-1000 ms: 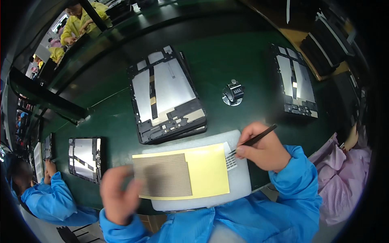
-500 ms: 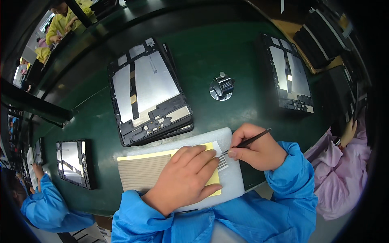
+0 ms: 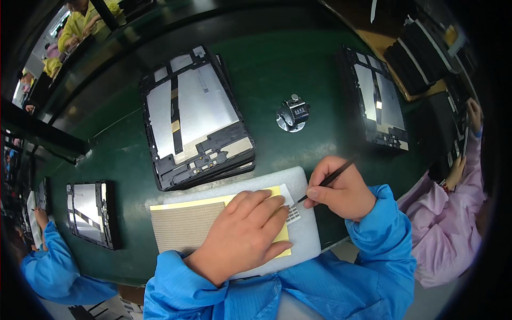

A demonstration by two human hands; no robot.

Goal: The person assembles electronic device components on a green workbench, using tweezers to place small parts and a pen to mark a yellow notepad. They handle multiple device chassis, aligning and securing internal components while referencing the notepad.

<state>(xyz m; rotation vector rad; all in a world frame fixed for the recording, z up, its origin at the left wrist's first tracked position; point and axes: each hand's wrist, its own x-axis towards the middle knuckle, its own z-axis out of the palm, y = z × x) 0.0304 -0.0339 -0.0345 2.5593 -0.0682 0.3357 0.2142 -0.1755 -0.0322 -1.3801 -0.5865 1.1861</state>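
Note:
My left hand (image 3: 242,232) lies flat, fingers stretched out, over a yellow backing sheet (image 3: 282,249) and a brown sheet with fine lines (image 3: 186,226). A small white label sheet with rows of dark rectangles (image 3: 293,213) pokes out beyond its fingertips. All of these rest on a white foam pad (image 3: 308,240). My right hand (image 3: 341,192) is closed round a slim black tool that looks like tweezers (image 3: 337,172). Their tip points at the label sheet's upper right edge; whether it touches or holds a label is too small to tell.
Beyond the pad stand a stack of tablet-like device frames (image 3: 192,112), a metal tally counter (image 3: 293,113) and another stack (image 3: 378,98) to the right. More frames (image 3: 89,213) sit at left. Co-workers in blue (image 3: 64,266) and pink (image 3: 442,229) sleeves flank me.
My right hand has shifted slightly, and the tweezers now slope more steeply. My left hand stays put on the sheets. At far right, a co-worker's hand has come into view.

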